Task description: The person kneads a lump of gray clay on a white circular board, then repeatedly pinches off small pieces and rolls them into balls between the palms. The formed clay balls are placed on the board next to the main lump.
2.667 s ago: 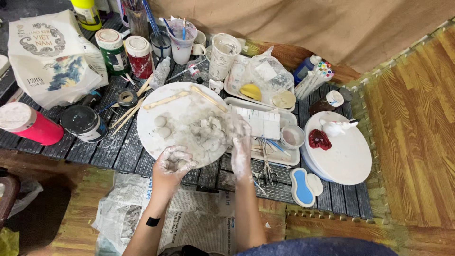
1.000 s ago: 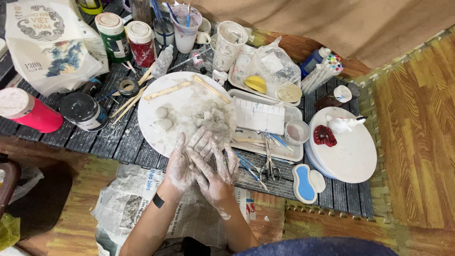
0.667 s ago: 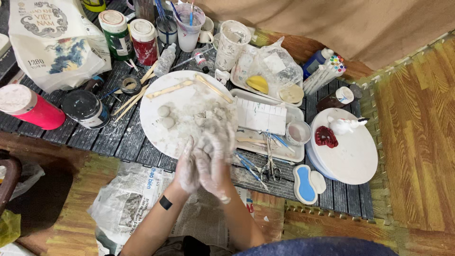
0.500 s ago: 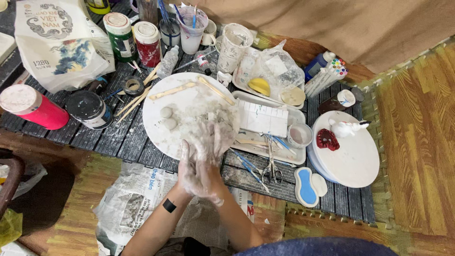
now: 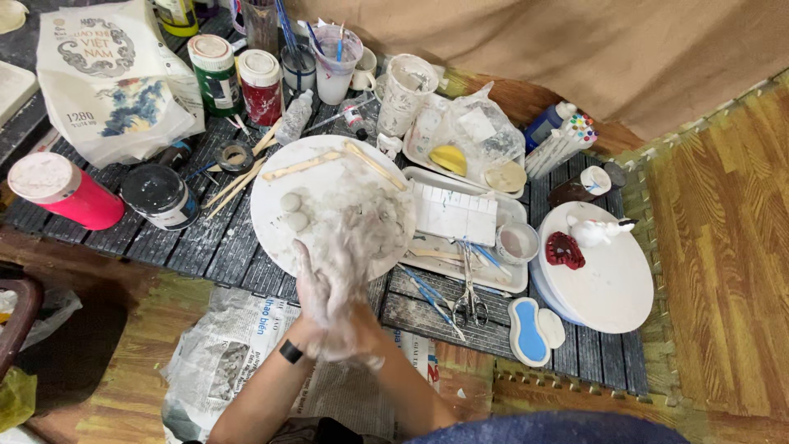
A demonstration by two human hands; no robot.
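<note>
My left hand (image 5: 315,284) and my right hand (image 5: 355,333) are pressed palm to palm, both coated in pale grey clay. They hover over the near edge of a round white board (image 5: 329,177). Whether anything lies between the palms is hidden. Two small clay balls (image 5: 293,210) sit on the left of the board, and a smeared mass of clay (image 5: 374,222) is on its right. Two wooden sticks (image 5: 300,167) lie across its far side. A black band is on my left wrist.
The low dark slatted table (image 5: 205,247) also holds a white tray (image 5: 501,284) with scissors (image 5: 468,302), a white turntable (image 5: 612,292) bearing a red piece and a white figure, a pink can (image 5: 62,191), a black jar (image 5: 160,196), paint jars and cups. Newspaper (image 5: 230,353) covers the floor.
My hands left the clay on the board, came together in front of it, and have been rubbing palm against palm, drawing slightly nearer to me.
</note>
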